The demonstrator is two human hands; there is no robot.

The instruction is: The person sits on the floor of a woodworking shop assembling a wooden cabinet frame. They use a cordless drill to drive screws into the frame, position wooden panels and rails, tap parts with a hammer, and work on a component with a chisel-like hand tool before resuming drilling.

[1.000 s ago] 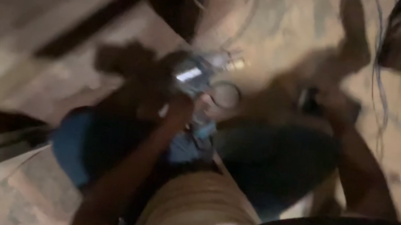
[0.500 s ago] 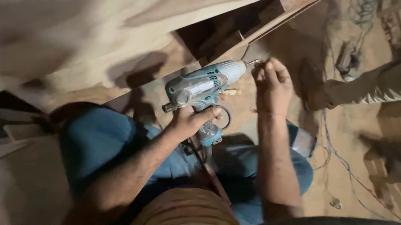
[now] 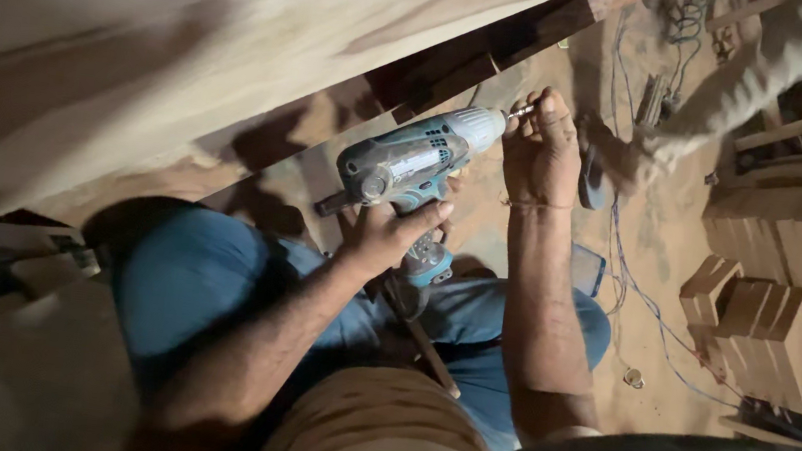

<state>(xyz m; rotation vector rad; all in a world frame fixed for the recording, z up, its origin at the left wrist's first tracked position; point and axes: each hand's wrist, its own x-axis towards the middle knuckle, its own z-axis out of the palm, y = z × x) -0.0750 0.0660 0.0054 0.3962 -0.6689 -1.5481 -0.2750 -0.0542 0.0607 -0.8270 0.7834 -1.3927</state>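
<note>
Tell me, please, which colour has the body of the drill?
The drill has a teal body with a pale grey front end, seen in the head view.

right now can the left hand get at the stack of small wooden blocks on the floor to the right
Probably not as things stand. The left hand is wrapped around the teal drill, and the wooden blocks lie well off past the right hand and the knee, so it would have to let go and stretch across.

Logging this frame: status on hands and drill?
Left hand grips teal drill. Right hand pinches the bit at the chuck. Wood panel close overhead.
</note>
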